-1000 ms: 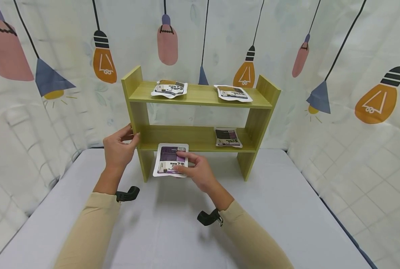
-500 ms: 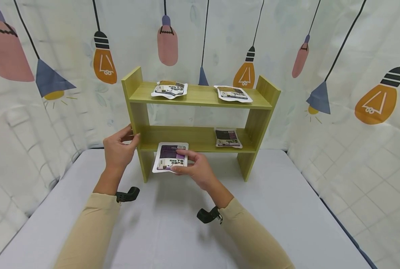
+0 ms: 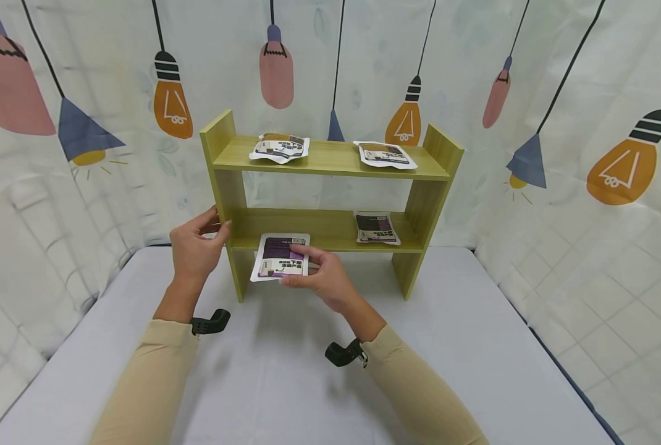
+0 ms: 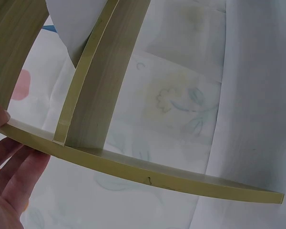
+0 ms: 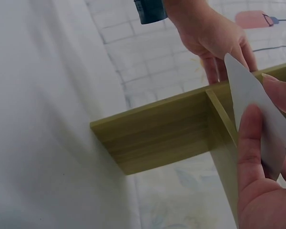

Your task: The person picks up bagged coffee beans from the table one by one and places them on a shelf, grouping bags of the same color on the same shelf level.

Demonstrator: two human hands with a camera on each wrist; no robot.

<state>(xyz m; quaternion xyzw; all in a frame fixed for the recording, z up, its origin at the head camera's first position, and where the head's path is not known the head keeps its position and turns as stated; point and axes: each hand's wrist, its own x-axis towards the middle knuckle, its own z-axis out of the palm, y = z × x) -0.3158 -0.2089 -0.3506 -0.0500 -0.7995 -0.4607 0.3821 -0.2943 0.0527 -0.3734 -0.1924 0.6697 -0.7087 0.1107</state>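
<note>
A two-tier wooden shelf (image 3: pixel 319 230) in yellow-green stands on the table. My left hand (image 3: pixel 198 242) grips the edge of its left side panel (image 4: pixel 148 177); in the left wrist view the thumb lies on the inner face, the fingers on the outer. With my right hand (image 3: pixel 325 278) I hold a flat white-edged pouch (image 3: pixel 278 254) with a purple and white label, in front of the lower shelf's left part. Its plain white underside shows in the right wrist view, between thumb and fingers (image 5: pixel 250 143). Another dark-labelled pouch (image 3: pixel 376 228) lies at the right of the lower shelf.
On the top board lie a left pouch (image 3: pixel 280 148) and a right pouch (image 3: pixel 386 155), both with white edges. The shelf stands on a white-covered table (image 3: pixel 286 383). Behind it hangs a white curtain (image 3: pixel 308 37) printed with lamps.
My right hand has raised the pouch slightly toward the lower shelf's front edge, and its thumb has slid left along the pouch's near edge. The left hand keeps its place on the panel.
</note>
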